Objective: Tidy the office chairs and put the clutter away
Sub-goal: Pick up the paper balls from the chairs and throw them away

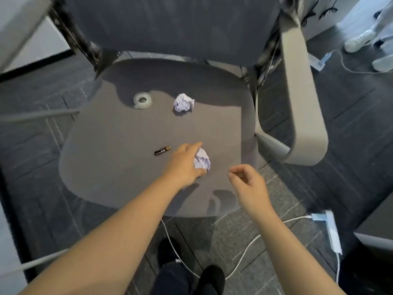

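Feet: two dark shoes (191, 277) on the dark tiled floor (361, 135), at the bottom edge of the view.
Cable: a white cable (242, 258) runs across the floor between the shoes and the chair, reaching a white power strip (332, 233) on the right.
Right hand (248, 186): above the front right edge of the seat, empty; fingers loosely curled, thumb and forefinger apart, touching nothing.
Left hand (182, 165): on the front part of the seat; fingers wrapped around a crumpled paper ball (202, 159), thumb below it, forefinger extended over its top. Whether the ball has left the seat cannot be told from this angle.
Battery (162, 150): small, dark with a gold end, lying flat on the seat just left of the left hand, apart from it.
Chair seat (110, 145): grey fabric, partly shadowed toward the rear.
Second paper ball (184, 102): on the rear centre of the seat, well apart from both hands.
Tape roll (142, 100): clear tape, lying flat, rear left of the seat, beside the second paper ball but not touching.
Armrest (302, 99): light grey loop on the right side of the seat.
Backrest (170, 24): dark mesh, upright behind the seat.
Far right: pale shoes (359, 40) of another person, blurred.
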The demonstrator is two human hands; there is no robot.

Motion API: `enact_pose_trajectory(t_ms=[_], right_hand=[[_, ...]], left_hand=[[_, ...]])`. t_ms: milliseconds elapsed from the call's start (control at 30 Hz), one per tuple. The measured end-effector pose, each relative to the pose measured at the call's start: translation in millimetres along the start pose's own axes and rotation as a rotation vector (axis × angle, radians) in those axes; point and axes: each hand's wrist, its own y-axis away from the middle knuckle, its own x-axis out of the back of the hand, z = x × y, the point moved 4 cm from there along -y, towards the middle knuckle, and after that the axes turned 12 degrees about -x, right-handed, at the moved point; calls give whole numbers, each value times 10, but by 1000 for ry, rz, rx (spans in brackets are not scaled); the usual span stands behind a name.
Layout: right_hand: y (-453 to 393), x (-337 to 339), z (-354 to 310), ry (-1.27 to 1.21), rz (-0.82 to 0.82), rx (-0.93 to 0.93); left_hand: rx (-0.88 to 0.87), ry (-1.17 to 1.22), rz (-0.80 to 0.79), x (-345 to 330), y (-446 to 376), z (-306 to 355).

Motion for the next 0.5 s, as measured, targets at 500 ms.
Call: enact_pose_trajectory(t_ms=[500], right_hand=[[-167,-71,-301,-17,-33,29]], left_hand=[[109,225,423,720,105,45]])
